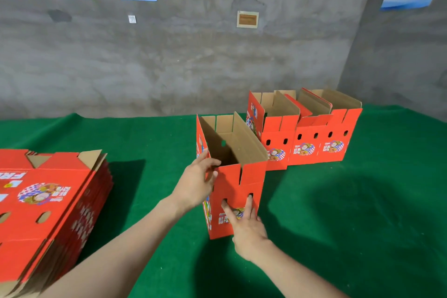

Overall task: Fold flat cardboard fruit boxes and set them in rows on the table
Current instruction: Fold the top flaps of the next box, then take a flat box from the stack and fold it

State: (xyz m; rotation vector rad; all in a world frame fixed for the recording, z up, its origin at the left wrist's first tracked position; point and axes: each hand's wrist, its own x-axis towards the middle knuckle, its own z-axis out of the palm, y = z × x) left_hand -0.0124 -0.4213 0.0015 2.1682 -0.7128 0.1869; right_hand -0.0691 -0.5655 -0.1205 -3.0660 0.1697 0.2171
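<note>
A red folded fruit box stands upright and open-topped on the green table, just in front of a row of folded red boxes near the wall. My left hand grips the box's near left top corner, fingers curled over the rim. My right hand presses flat against the box's front face, with straight fingers reaching up to its two vent holes. A stack of flat red boxes lies at the left of the table.
A grey concrete wall with posters runs along the table's far edge. Green cloth shows between the flat stack and the held box, and to the right in front of the row.
</note>
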